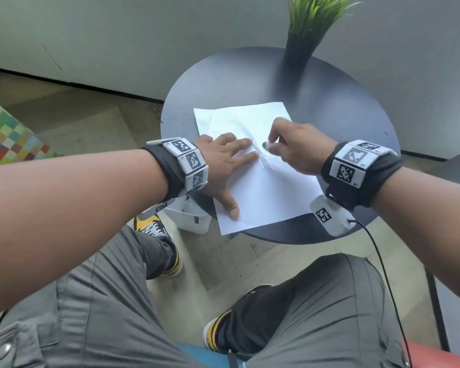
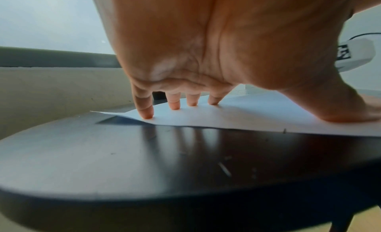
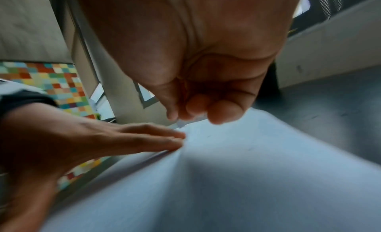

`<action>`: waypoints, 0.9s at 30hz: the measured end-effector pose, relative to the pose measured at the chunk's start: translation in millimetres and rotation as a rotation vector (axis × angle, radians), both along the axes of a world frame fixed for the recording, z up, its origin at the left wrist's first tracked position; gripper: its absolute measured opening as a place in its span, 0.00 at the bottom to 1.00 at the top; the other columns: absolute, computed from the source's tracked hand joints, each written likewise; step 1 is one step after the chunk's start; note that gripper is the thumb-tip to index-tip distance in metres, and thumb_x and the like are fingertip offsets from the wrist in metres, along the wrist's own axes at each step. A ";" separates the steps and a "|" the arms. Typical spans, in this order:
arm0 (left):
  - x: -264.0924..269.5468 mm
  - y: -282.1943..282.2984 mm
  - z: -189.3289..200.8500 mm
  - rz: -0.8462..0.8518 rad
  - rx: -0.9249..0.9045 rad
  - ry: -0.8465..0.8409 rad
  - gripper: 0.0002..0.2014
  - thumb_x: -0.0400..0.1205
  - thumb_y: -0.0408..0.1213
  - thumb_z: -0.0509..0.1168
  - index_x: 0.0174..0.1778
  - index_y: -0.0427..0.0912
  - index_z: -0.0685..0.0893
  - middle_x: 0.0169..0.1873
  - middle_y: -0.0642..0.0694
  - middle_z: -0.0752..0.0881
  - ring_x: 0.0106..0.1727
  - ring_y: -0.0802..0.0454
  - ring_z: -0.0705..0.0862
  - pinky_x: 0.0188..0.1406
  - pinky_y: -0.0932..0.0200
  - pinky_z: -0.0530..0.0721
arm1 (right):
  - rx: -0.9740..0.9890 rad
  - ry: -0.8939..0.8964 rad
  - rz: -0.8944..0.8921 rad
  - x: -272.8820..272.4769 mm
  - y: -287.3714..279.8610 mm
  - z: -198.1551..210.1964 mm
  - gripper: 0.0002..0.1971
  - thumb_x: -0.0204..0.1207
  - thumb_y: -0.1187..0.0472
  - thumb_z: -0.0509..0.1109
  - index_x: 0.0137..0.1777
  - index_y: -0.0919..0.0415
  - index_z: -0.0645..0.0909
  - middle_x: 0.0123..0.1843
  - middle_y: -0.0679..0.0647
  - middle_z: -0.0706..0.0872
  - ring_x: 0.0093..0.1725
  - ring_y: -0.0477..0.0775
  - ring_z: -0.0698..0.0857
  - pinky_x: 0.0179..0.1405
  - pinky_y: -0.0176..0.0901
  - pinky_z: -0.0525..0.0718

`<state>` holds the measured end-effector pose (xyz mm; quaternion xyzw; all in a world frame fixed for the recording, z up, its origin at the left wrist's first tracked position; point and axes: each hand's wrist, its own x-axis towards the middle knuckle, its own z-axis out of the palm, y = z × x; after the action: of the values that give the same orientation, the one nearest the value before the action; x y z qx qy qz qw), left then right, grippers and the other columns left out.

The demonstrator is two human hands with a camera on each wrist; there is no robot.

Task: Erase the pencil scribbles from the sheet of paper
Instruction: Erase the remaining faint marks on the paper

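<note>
Paper point(image 1: 263, 187) is spread on the round dark table point(image 1: 343, 107), pinned flat by the straight, spread fingers of the left hand point(image 1: 223, 160). A small dark-tipped thing, probably an eraser point(image 1: 266, 145), is pinched in the curled grip of the right hand point(image 1: 295, 144) at a crumpled spot mid-sheet. No scribbles can be made out through the blur, so erasing is judged underway, perhaps nearly finished.

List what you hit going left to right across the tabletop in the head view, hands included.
left hand, pressed flat on the sheet of paper → dark-tipped eraser pinched against the paper → right hand → bare right part of the round dark table. The potted plant stands farther back, so it is left out.
</note>
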<state>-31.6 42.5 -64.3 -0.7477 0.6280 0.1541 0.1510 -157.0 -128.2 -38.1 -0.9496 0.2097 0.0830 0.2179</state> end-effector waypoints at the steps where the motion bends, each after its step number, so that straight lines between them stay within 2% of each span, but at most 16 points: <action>1: -1.1 -1.5 1.2 -0.002 0.014 -0.014 0.71 0.54 0.86 0.65 0.88 0.57 0.42 0.88 0.51 0.43 0.87 0.41 0.46 0.79 0.35 0.64 | 0.017 0.034 0.042 -1.0 3.4 -2.4 0.10 0.83 0.46 0.64 0.53 0.51 0.74 0.41 0.47 0.81 0.44 0.56 0.82 0.45 0.48 0.81; 4: -2.9 -7.5 3.5 -0.003 0.047 -0.030 0.73 0.53 0.86 0.66 0.88 0.57 0.40 0.88 0.53 0.40 0.87 0.40 0.46 0.76 0.32 0.68 | 0.043 0.159 0.115 -1.8 5.2 -4.1 0.10 0.82 0.46 0.66 0.52 0.51 0.75 0.38 0.45 0.81 0.41 0.54 0.84 0.41 0.44 0.79; 8: -2.8 -9.3 4.3 0.011 0.062 -0.016 0.74 0.51 0.87 0.66 0.88 0.59 0.38 0.88 0.53 0.39 0.87 0.39 0.45 0.77 0.30 0.65 | 0.076 0.146 0.083 -0.9 -3.9 -2.6 0.10 0.81 0.45 0.67 0.50 0.50 0.76 0.36 0.48 0.86 0.34 0.48 0.84 0.33 0.40 0.75; 12: -1.8 -8.0 0.7 0.044 0.086 0.012 0.75 0.51 0.86 0.67 0.87 0.61 0.34 0.87 0.54 0.33 0.88 0.38 0.37 0.79 0.20 0.52 | 0.049 0.102 0.050 -4.5 3.1 -9.7 0.09 0.82 0.46 0.66 0.51 0.50 0.76 0.41 0.44 0.81 0.42 0.53 0.81 0.41 0.44 0.77; 13: -1.7 -8.1 0.5 0.052 0.094 0.025 0.75 0.51 0.86 0.67 0.87 0.61 0.33 0.87 0.54 0.32 0.88 0.38 0.36 0.78 0.19 0.53 | 0.047 0.092 0.075 -8.4 8.2 -12.0 0.08 0.82 0.46 0.66 0.50 0.50 0.75 0.40 0.43 0.80 0.43 0.53 0.80 0.43 0.45 0.77; 16: -2.8 -8.6 0.7 0.066 0.106 0.042 0.75 0.50 0.85 0.69 0.86 0.63 0.33 0.86 0.56 0.30 0.87 0.39 0.34 0.76 0.18 0.57 | 0.045 0.148 0.258 -20.6 31.1 -11.4 0.09 0.84 0.46 0.64 0.48 0.50 0.74 0.35 0.41 0.76 0.37 0.42 0.76 0.41 0.42 0.71; 17: -2.9 -9.1 1.3 0.065 0.105 0.038 0.75 0.49 0.85 0.69 0.86 0.64 0.33 0.86 0.56 0.30 0.87 0.39 0.34 0.75 0.18 0.57 | 0.027 0.167 0.296 -20.4 33.8 -9.7 0.10 0.83 0.46 0.64 0.50 0.52 0.75 0.36 0.41 0.76 0.37 0.41 0.75 0.41 0.42 0.70; 18: -2.3 -9.5 1.7 0.063 0.105 0.034 0.75 0.50 0.85 0.69 0.86 0.64 0.33 0.86 0.56 0.30 0.87 0.39 0.35 0.75 0.18 0.58 | 0.007 0.160 0.291 -17.1 31.3 -9.0 0.10 0.83 0.47 0.64 0.52 0.53 0.77 0.38 0.43 0.77 0.39 0.45 0.77 0.42 0.42 0.71; 20: -1.5 -9.6 1.6 0.057 0.107 0.033 0.75 0.50 0.86 0.68 0.86 0.64 0.33 0.86 0.56 0.30 0.87 0.39 0.35 0.75 0.18 0.59 | -0.019 0.115 0.134 -7.7 17.1 -7.8 0.09 0.81 0.48 0.66 0.52 0.52 0.78 0.45 0.49 0.82 0.46 0.56 0.81 0.45 0.45 0.76; 22: -0.9 -8.9 1.0 0.060 0.109 0.028 0.75 0.50 0.86 0.67 0.85 0.63 0.32 0.86 0.56 0.30 0.87 0.39 0.35 0.74 0.17 0.59 | -0.035 0.081 0.034 -3.2 9.1 -8.7 0.09 0.81 0.48 0.66 0.50 0.52 0.76 0.47 0.54 0.83 0.49 0.60 0.81 0.43 0.46 0.77; 24: -1.6 -7.6 1.2 0.063 0.111 0.025 0.75 0.50 0.86 0.67 0.85 0.63 0.32 0.86 0.56 0.30 0.87 0.40 0.35 0.75 0.18 0.58 | -0.025 0.099 0.135 -12.6 26.2 -9.7 0.09 0.82 0.49 0.64 0.52 0.54 0.76 0.47 0.55 0.82 0.48 0.62 0.81 0.44 0.47 0.78; 27: -2.6 -8.2 -0.6 0.049 0.099 0.012 0.74 0.49 0.87 0.66 0.85 0.63 0.32 0.86 0.56 0.30 0.87 0.40 0.36 0.74 0.18 0.60 | 0.007 0.138 0.374 -32.9 61.7 -10.0 0.12 0.84 0.48 0.62 0.54 0.57 0.75 0.38 0.50 0.80 0.41 0.59 0.78 0.40 0.47 0.74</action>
<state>-34.3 34.3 -64.9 -0.7534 0.6022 0.1930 0.1801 -190.0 -66.5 -48.0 -0.9632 0.0438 0.1878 0.1872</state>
